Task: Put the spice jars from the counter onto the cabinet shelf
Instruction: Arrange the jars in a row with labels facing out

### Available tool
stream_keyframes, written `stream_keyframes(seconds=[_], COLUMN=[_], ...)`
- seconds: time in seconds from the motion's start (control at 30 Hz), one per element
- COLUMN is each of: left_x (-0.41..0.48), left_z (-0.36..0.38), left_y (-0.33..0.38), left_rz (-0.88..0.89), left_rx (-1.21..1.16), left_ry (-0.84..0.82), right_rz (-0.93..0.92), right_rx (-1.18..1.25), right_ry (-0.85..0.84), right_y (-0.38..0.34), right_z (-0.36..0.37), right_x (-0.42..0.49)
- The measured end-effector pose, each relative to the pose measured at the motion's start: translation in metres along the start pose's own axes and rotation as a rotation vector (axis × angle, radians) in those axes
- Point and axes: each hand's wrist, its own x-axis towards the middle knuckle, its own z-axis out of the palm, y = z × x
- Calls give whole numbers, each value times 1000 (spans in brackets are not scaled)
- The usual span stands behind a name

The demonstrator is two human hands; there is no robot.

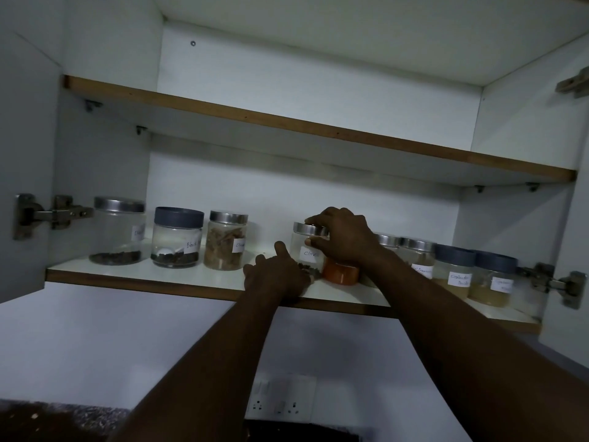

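Three jars stand left on the shelf, four crowd right. Between them, the right hand has its fingers clamped on the cloves jar; left hand fingers apart, steadying its base beside an orange jar.

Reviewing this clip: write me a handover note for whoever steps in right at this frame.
Right hand: closed over the lid of the cloves jar, which stands on the lower shelf.
Left hand: resting on the shelf's front edge by the jar's base, fingers open, holding nothing.
Done: three jars stand at the left of the shelf and several more at the right; an orange-filled jar sits beside the cloves.
Left: release the cloves jar. The counter is barely in view, so I cannot tell whether any jars remain there.
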Motion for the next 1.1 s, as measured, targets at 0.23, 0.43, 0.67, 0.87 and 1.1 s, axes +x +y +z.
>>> stream_keyframes(seconds=[0.23,0.43,0.67,0.87,1.1], left_x=[-21,-25,-25,-12,3], left_z=[-15,-39,-43,-51,-56], left_y=[-38,-90,-98,-93,-79], left_rz=[52,15,95,-38,-58], left_rx=[-34,234,280,41,17], left_ry=[309,456,419,133,-86], right_rz=[17,-112,-171,-133,-94], right_rx=[100,158,172,31,-20], right_ry=[107,28,-40,-16,-17], right_y=[-22,-92,-140,-112,-87], right_z=[-6,4,27,22,16], right_x=[11,40,54,54,52])
